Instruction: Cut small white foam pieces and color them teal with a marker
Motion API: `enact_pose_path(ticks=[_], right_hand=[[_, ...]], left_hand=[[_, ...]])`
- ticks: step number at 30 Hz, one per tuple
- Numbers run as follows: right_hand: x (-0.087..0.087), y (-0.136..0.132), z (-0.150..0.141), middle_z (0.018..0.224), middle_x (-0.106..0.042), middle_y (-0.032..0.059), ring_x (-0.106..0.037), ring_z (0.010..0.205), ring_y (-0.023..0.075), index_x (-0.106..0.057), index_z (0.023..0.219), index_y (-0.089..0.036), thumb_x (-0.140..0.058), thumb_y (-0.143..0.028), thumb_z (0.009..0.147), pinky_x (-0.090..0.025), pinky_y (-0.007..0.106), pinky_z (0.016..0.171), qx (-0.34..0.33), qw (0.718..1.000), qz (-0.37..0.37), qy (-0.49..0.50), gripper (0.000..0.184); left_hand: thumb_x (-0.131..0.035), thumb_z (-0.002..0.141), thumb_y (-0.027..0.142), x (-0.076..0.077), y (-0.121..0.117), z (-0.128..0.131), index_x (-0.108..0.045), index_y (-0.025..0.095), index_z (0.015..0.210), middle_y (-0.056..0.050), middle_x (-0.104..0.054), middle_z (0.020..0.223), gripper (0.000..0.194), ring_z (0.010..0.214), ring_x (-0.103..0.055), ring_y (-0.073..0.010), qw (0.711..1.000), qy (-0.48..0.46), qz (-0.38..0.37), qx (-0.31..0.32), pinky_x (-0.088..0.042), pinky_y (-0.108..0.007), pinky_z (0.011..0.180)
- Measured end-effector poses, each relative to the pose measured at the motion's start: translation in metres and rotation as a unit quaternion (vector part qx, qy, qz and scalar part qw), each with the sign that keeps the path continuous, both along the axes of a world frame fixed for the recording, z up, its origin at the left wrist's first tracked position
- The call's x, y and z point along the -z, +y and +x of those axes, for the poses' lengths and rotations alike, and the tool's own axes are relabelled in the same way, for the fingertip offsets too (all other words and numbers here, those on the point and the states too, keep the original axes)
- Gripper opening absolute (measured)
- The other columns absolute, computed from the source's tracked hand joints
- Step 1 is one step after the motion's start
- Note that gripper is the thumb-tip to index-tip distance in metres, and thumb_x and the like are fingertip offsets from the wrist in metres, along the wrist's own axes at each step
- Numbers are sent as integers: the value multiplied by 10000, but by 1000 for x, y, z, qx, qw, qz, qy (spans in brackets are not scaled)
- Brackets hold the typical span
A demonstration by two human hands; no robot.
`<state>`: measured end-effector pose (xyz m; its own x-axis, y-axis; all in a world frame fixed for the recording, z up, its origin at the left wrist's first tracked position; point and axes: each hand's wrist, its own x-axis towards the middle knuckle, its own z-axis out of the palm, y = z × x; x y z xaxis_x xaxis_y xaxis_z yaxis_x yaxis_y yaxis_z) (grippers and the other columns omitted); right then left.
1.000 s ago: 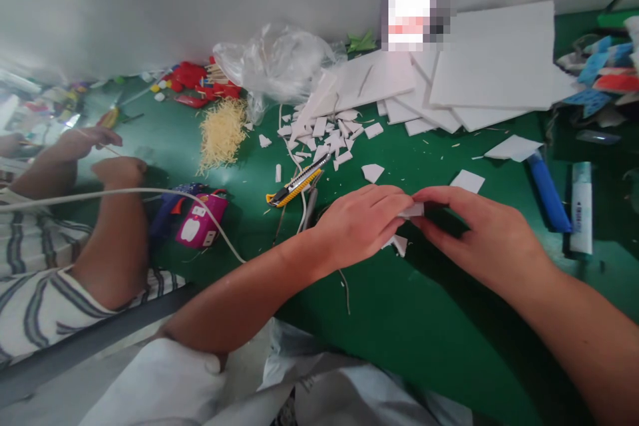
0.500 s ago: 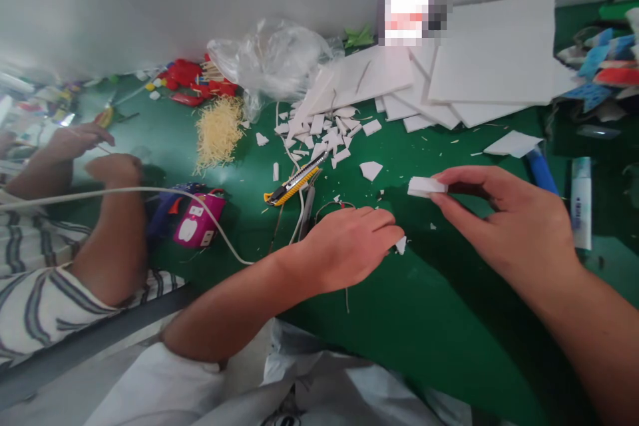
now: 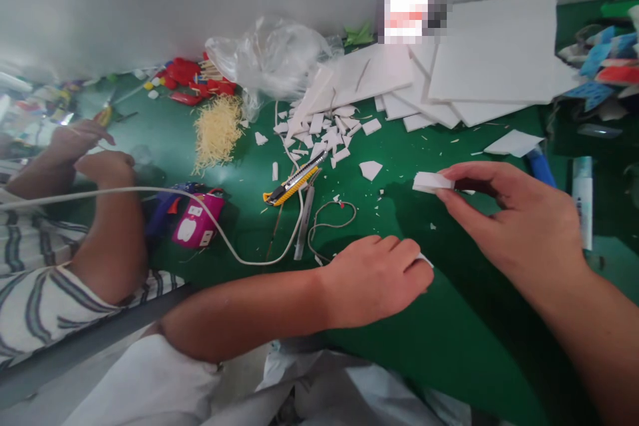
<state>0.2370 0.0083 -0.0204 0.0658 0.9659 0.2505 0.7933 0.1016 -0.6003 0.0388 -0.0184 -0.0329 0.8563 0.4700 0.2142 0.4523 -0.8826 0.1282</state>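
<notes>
My right hand (image 3: 509,219) pinches a small white foam piece (image 3: 430,182) between thumb and fingers, held above the green table (image 3: 389,339). My left hand (image 3: 377,279) rests lower on the table with its fingers curled over a small white scrap (image 3: 425,259) that peeks out at the fingertips. A yellow utility knife (image 3: 294,186) lies just beyond my left hand, next to a thin looped cord (image 3: 332,223).
White foam boards (image 3: 492,60) and several cut scraps (image 3: 324,130) lie at the back. A clear plastic bag (image 3: 269,60), straw-coloured shavings (image 3: 217,130) and a pink gadget (image 3: 194,226) sit to the left. Another person's hands (image 3: 100,160) work at far left. A blue pen (image 3: 539,166) lies right.
My hands have separated: the right one lifted the foam piece up and right, while the left one drew back toward me and closed over a small scrap.
</notes>
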Motion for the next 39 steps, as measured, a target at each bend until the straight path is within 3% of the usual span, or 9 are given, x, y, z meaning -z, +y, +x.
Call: enact_pose_path(ticks=[3,6,10,13,16,20,23,31,39], right_hand=[[-1,2,-1,845,-757,22,-703,718,182,-708,916,-258,-649,-323,841,-499,294,562,-2,1000,-1,4,115],[1,3,0,819,-751,9,-679,671,162,-717,899,-261,-659,-326,813,-455,275,517,-4,1000,-1,15,123],[1,3,0,795,-739,8,-661,642,153,-719,885,-261,-653,-338,794,-430,272,501,8,1000,-4,21,137],[-1,4,0,819,-744,15,-677,686,166,-723,881,-264,-659,-367,788,-458,287,551,28,999,-16,28,153],[-3,5,0,808,-745,19,-683,716,172,-732,866,-259,-685,-392,763,-469,297,592,68,997,-23,40,175],[1,4,1,831,-756,19,-671,700,161,-750,881,-259,-691,-414,752,-447,299,591,95,995,-16,19,211],[6,4,2,851,-762,11,-668,694,161,-753,893,-274,-679,-428,760,-426,301,571,84,996,24,-10,216],[0,5,0,801,-757,17,-666,689,172,-746,857,-265,-657,-433,757,-427,305,555,69,998,3,-3,215],[3,6,2,772,-740,22,-608,622,154,-731,855,-262,-635,-466,769,-392,301,524,50,999,0,-12,242]], left_hand=[[-513,982,283,-4,15,-4,-606,178,918,-24,-609,805,154,695,-628,-187,996,54,-8,-70,-444,-299,556],[-579,954,277,-12,36,-17,-612,160,936,-57,-649,886,123,781,-664,-203,971,126,-26,-203,-462,-286,607],[-589,940,244,-16,51,-32,-615,152,942,-69,-665,926,96,801,-661,-197,947,105,-14,-302,-454,-279,626],[-601,937,248,-15,44,-26,-606,158,949,-51,-658,926,91,853,-658,-183,965,24,-32,-261,-478,-266,677],[-555,983,349,-11,27,-5,-599,171,965,-35,-648,929,185,842,-657,-173,988,9,-81,-131,-494,-265,679],[-466,1018,315,0,11,20,-602,181,931,-18,-602,866,210,715,-627,-149,999,-3,-33,-10,-466,-271,585],[-486,980,201,6,13,25,-605,180,919,-10,-581,830,136,665,-609,-144,1000,8,7,2,-451,-273,553],[-499,1009,288,-20,42,10,-601,148,1017,-88,-647,987,174,839,-684,-211,952,169,-86,-242,-486,-288,629],[-595,929,230,-29,62,-29,-613,160,992,-79,-669,999,96,906,-672,-220,886,182,-92,-416,-481,-285,691]])
